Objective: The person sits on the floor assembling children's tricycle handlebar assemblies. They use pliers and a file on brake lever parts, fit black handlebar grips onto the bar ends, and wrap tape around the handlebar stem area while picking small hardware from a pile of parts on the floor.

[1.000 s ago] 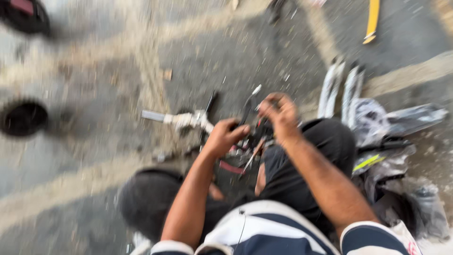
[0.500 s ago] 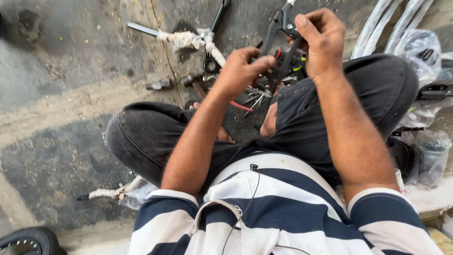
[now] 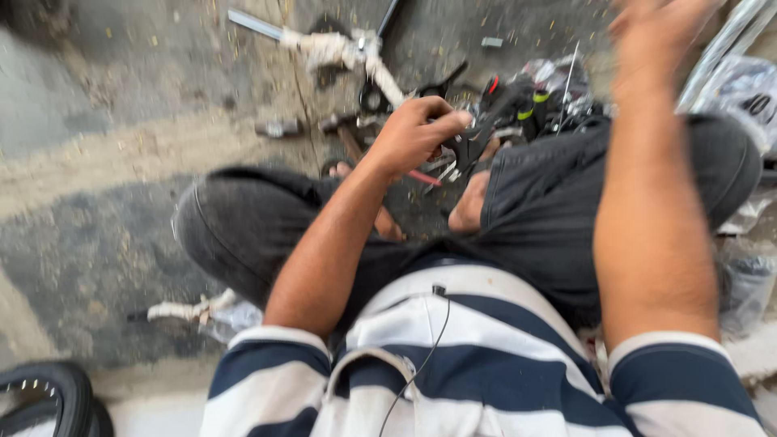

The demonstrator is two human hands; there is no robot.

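I sit cross-legged on a concrete floor in dark trousers and a striped shirt. My left hand (image 3: 417,129) grips a black mechanical part (image 3: 502,109) with red and yellow-green bits, held above my lap. My right hand (image 3: 655,32) is raised at the top right, blurred by motion, apart from the part; whether it holds anything cannot be made out. Thin cables (image 3: 566,81) stick up from the part.
A metal rod wrapped in white cloth (image 3: 324,44) lies on the floor ahead. Small tools and a bolt (image 3: 279,128) sit near my left knee. A tyre (image 3: 48,396) is at bottom left. Plastic-wrapped parts (image 3: 740,89) lie at right.
My right hand has left the black part and lifted up toward the top right. The left hand still holds the part. The view has tilted closer to my lap.
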